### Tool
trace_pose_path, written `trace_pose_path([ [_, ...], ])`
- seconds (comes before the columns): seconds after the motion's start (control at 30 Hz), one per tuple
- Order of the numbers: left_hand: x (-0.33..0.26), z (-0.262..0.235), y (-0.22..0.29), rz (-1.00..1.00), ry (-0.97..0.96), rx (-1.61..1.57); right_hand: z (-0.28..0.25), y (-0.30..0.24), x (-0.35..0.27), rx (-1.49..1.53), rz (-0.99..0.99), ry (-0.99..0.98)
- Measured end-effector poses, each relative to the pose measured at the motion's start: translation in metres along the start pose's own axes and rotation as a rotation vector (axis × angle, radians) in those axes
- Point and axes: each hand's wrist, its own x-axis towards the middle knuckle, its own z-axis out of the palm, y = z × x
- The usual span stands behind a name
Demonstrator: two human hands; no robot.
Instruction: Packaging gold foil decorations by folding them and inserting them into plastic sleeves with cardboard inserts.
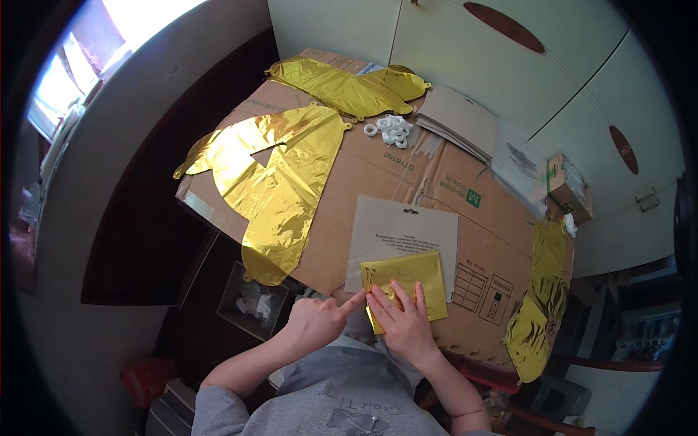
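Observation:
A folded gold foil balloon [419,270] lies on a pale flat packaging bag [378,229] near the front edge of the cardboard. My right hand [403,323] rests flat on the foil, its fingers stretched out. At the foil's left edge is my left hand [316,323], index fingertip touching it beside the right fingers. The other left fingers are curled in, and what they may hold is hidden. Left of my hands a flat gold letter-A foil balloon [291,174] is spread out, overhanging the front left edge.
The cardboard [363,174] covers the work surface. Another gold foil balloon [342,83] lies at the back, and one [534,327] at the right edge. White ribbon rolls [392,131], thin straws [427,144], grey-brown flat sheets [454,123] and a small box [567,189] sit behind. An open bin [251,301] stands below left.

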Motion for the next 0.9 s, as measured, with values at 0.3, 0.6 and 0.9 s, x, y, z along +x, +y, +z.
trace_pose_path([
  [0.3,0.002,0.004,-0.002,0.027,0.137,0.039,0.002,0.001,0.001,0.012,0.001,-0.004],
  [0.6,0.005,-0.001,-0.002,0.026,0.066,0.065,0.002,-0.001,0.002,0.010,-0.001,0.008],
  [0.9,0.011,-0.026,-0.002,0.080,0.065,-0.078,0.002,0.000,0.004,0.016,-0.006,0.001],
])
